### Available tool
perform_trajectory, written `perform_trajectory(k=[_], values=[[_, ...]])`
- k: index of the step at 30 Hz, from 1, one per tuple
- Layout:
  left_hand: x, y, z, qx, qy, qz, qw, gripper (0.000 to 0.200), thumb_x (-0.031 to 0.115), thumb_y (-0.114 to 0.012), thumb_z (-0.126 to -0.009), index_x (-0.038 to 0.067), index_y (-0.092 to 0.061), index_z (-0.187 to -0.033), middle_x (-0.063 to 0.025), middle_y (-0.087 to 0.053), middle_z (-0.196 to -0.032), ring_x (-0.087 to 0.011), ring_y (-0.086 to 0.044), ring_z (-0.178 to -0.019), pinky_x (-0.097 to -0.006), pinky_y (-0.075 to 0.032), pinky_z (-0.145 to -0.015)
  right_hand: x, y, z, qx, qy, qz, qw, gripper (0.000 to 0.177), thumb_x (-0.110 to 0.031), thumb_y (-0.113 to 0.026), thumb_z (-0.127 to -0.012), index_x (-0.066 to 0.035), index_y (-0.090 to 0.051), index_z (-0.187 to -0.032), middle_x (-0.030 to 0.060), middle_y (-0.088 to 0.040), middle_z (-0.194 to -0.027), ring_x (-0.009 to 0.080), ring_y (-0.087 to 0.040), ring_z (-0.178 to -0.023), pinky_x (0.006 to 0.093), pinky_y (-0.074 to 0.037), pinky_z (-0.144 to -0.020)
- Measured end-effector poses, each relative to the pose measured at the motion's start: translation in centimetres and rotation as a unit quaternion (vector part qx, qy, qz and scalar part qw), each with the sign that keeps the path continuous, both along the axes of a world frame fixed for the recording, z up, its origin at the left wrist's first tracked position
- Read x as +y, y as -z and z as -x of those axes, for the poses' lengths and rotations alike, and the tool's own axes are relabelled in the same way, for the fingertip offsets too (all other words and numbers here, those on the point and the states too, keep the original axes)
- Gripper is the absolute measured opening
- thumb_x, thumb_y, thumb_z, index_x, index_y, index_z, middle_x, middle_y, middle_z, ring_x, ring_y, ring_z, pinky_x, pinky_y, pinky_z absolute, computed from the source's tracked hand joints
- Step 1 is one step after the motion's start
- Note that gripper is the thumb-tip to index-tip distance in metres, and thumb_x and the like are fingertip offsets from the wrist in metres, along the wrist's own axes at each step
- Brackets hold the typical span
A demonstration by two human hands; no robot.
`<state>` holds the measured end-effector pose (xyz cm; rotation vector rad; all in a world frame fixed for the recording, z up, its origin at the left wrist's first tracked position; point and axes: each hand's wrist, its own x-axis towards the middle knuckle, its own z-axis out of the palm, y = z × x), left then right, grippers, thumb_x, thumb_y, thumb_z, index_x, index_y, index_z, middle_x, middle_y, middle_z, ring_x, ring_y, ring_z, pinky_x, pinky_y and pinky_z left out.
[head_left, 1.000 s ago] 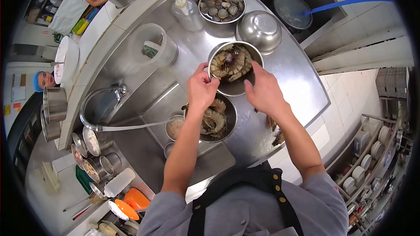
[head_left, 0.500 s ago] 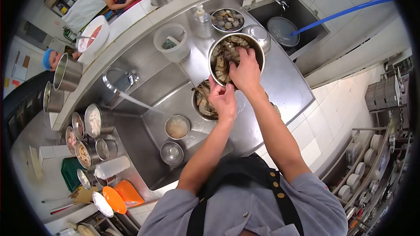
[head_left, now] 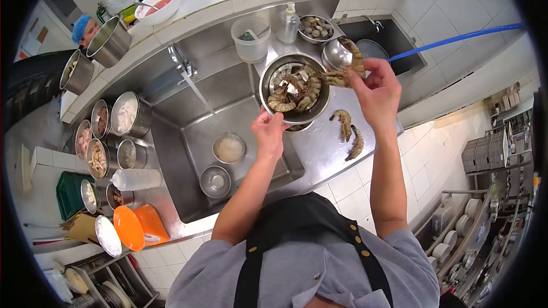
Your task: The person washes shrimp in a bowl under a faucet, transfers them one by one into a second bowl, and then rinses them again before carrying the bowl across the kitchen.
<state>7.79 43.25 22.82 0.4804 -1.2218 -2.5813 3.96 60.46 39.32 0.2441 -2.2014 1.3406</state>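
My left hand (head_left: 270, 135) grips the lower left rim of a metal bowl (head_left: 323, 101) with several shrimp (head_left: 281, 98) inside. Above the counter, right of this bowl, my right hand (head_left: 379, 92) pinches a large shrimp (head_left: 355, 60), whose other end reaches over the bowl's rim. Two more shrimp (head_left: 345, 125) lie on the steel counter (head_left: 326, 159) below my right hand. Another container shows only in part beneath the held bowl.
Water runs from the faucet (head_left: 181, 64) into the sink (head_left: 191, 137), where two small bowls (head_left: 216, 182) sit. Behind stand a plastic tub (head_left: 252, 50), a pump bottle (head_left: 288, 24) and a clam bowl (head_left: 315, 28). Food containers (head_left: 131, 115) line the left. Two people are beyond the ledge.
My right hand has come out of the bowl and moved right with a shrimp. The bowl has moved down, over the other shrimp container. The view has shifted, showing two shrimp on the counter.
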Motion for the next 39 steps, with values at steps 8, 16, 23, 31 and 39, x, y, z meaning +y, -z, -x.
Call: perform_trajectory(k=[8,16,23,31,39], values=[[-2.7,-1.9,-3.2,0.007,0.059,-0.002,0.998,0.008,-0.002,-0.051,-0.083,-0.006,-0.058,-0.082,-0.0129,-0.064,-0.082,-0.0179,-0.063,-0.067,-0.0348,-0.056,-0.065,-1.6,0.9,-2.0,-0.030,-0.011,0.020,0.999,0.021,-0.006,-0.072,-0.072,-0.002,-0.058,-0.087,-0.0005,-0.053,-0.054,0.0023,-0.043,-0.046,0.0192,-0.032,-0.043],[-4.3,-2.4,-3.8,-0.028,0.087,0.018,0.996,0.025,-0.005,-0.053,-0.080,0.000,-0.045,-0.056,-0.0099,-0.053,-0.109,-0.0189,-0.062,-0.078,-0.0327,-0.058,-0.063,-2.3,1.3,-1.8,-0.051,-0.043,0.040,0.997,0.022,-0.008,-0.072,-0.072,-0.001,-0.061,-0.089,0.0025,-0.058,-0.060,0.0053,-0.046,-0.047,0.0218,-0.037,-0.045],[-4.2,-5.1,-2.0,-0.068,0.164,0.045,0.983,0.022,-0.006,-0.051,-0.079,-0.001,-0.048,-0.057,-0.0109,-0.056,-0.100,-0.0210,-0.063,-0.072,-0.0355,-0.059,-0.056,-0.9,1.4,-0.7,-0.039,0.037,-0.049,0.997,0.019,-0.009,-0.071,-0.073,-0.001,-0.066,-0.089,0.0077,-0.066,-0.076,0.0109,-0.051,-0.054,0.0251,-0.045,-0.053],[-2.8,-6.5,2.6,-0.042,0.222,0.134,0.965,0.019,-0.008,-0.051,-0.076,-0.005,-0.049,-0.057,-0.0126,-0.058,-0.098,-0.0204,-0.062,-0.068,-0.0322,-0.059,-0.053,4.2,5.0,-2.6,-0.069,0.000,-0.071,0.995,0.016,-0.002,-0.063,-0.080,0.000,-0.065,-0.097,0.0046,-0.065,-0.080,0.0046,-0.054,-0.058,0.0198,-0.043,-0.050],[-0.3,-6.8,3.9,0.009,0.288,0.190,0.939,0.017,-0.005,-0.054,-0.074,-0.005,-0.050,-0.058,-0.0115,-0.057,-0.089,-0.0191,-0.061,-0.065,-0.0305,-0.058,-0.051,0.6,4.1,1.3,-0.029,-0.119,-0.398,0.909,0.020,-0.004,-0.059,-0.071,-0.004,-0.066,-0.090,0.0112,-0.064,-0.090,0.0281,-0.058,-0.089,0.0370,-0.049,-0.074]])
